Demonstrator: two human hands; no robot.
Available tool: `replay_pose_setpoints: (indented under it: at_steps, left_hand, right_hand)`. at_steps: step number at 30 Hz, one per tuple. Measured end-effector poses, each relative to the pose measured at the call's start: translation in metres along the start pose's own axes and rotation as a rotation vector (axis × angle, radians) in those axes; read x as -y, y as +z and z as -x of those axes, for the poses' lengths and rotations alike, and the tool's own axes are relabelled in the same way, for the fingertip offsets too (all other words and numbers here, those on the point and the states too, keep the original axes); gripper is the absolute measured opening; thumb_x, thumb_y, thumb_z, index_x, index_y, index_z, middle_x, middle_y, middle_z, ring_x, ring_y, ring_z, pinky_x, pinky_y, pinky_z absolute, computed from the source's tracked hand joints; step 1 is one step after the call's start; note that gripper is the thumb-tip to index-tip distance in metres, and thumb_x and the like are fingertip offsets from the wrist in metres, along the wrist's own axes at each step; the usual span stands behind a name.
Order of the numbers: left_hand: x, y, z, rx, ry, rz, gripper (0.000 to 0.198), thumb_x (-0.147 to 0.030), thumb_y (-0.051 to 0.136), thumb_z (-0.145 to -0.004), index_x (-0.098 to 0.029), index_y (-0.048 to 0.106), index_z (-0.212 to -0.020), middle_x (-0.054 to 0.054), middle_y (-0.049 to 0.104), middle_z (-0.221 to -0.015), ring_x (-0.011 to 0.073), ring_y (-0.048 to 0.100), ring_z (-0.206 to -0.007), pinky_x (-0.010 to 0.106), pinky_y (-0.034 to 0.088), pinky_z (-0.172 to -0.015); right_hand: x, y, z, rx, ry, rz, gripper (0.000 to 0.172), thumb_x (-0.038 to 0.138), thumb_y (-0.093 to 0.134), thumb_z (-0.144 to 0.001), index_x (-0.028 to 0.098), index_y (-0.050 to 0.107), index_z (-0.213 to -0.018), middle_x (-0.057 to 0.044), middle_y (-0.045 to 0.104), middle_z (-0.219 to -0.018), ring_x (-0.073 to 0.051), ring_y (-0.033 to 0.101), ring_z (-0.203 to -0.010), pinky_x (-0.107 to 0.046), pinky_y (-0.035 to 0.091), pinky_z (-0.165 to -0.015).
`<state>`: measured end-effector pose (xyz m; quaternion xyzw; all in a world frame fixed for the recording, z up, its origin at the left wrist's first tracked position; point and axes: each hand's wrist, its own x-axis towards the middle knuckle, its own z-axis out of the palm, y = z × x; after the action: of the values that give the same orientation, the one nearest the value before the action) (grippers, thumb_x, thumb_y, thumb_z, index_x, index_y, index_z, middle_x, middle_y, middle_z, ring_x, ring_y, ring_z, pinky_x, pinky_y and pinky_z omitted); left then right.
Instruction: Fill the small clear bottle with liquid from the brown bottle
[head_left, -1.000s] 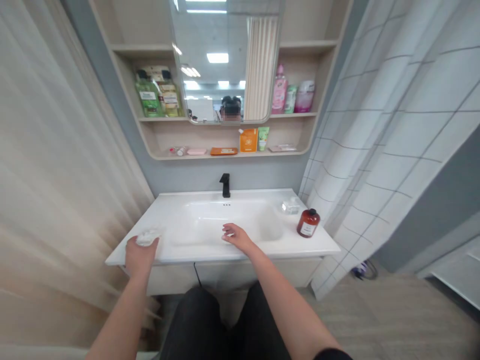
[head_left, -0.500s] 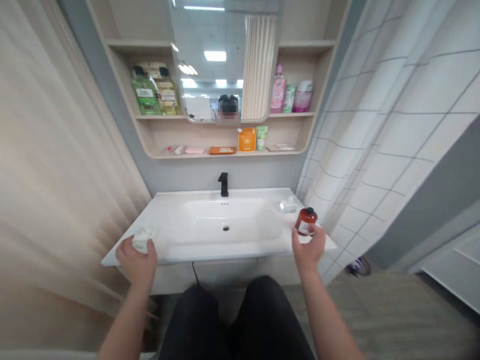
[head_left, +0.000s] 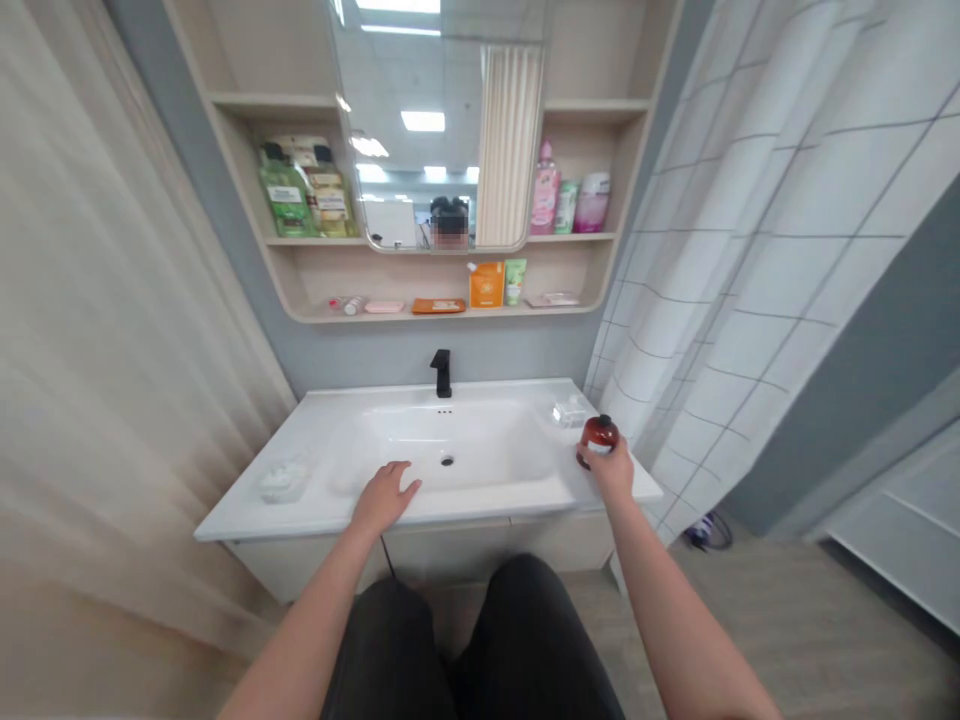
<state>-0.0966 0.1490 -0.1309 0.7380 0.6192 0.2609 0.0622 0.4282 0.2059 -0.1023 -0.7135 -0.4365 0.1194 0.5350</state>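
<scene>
My right hand (head_left: 613, 470) is closed around an amber-brown bottle (head_left: 600, 433) with a black cap and a pale label, at the right end of the white sink counter (head_left: 319, 425). Whether the bottle's base touches the counter is hidden. Over the front rim of the basin (head_left: 495, 470) my left hand (head_left: 382, 497) hovers with its fingers apart and nothing in them. On the counter's left side lies a clear container with white contents (head_left: 281, 480). A second clear container (head_left: 568, 412) stands just behind the bottle.
A black faucet (head_left: 442, 375) rises behind the basin. Above hangs a mirror cabinet (head_left: 442, 314) holding a green bottle (head_left: 288, 195), a pink bottle (head_left: 545, 195), an orange pouch (head_left: 487, 287) and other toiletries. Curtains hang at both sides, the tiled-pattern curtain (head_left: 720, 300) close to the counter's right end.
My left hand has let go of the clear container on the left and moved right to the basin. My right hand, still holding the bottle, has shifted slightly left in view.
</scene>
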Motion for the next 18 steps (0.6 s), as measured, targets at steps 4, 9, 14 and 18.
replay_pose_setpoints:
  at_steps: [4,9,14,18]
  left_hand:
    - [0.008,0.003,-0.002,0.027,-0.024,0.093,0.048,-0.054,0.060,-0.103,-0.020,0.073,-0.136,0.015,0.073,-0.144,0.0339,0.064,-0.138,0.049,0.046,-0.123]
    - [0.000,0.005,-0.016,-0.031,-0.090,0.394,0.043,-0.057,0.063,-0.097,-0.023,0.075,-0.121,0.011,0.079,-0.117,0.0289,0.074,-0.110,0.045,0.056,-0.106]
    - [-0.028,0.018,-0.035,-0.016,-0.093,0.740,0.054,-0.057,0.065,-0.094,-0.024,0.065,-0.137,0.005,0.075,-0.104,0.0190,0.072,-0.079,0.037,0.058,-0.084]
    - [-0.040,0.033,-0.041,-0.022,-0.064,0.830,0.047,-0.052,0.065,-0.094,-0.023,0.064,-0.130,0.003,0.070,-0.100,0.0165,0.068,-0.073,0.035,0.056,-0.078]
  right_hand:
    - [0.026,0.027,0.024,0.120,-0.255,-0.099,0.074,0.056,0.084,-0.073,0.019,0.065,-0.134,-0.015,0.076,-0.126,-0.033,0.072,-0.113,-0.047,0.055,-0.106]
    - [0.071,0.091,0.087,0.437,-0.547,-0.093,0.077,0.034,0.084,-0.071,0.022,0.061,-0.144,-0.013,0.068,-0.138,-0.031,0.068,-0.124,-0.048,0.053,-0.114]
    - [0.109,0.135,0.136,0.690,-0.673,0.050,0.079,0.014,0.080,-0.071,0.024,0.061,-0.147,-0.011,0.067,-0.137,-0.029,0.067,-0.123,-0.044,0.055,-0.111]
    - [0.118,0.146,0.150,0.736,-0.723,0.164,0.080,0.013,0.081,-0.074,0.024,0.059,-0.151,-0.012,0.067,-0.142,-0.031,0.064,-0.130,-0.044,0.051,-0.115]
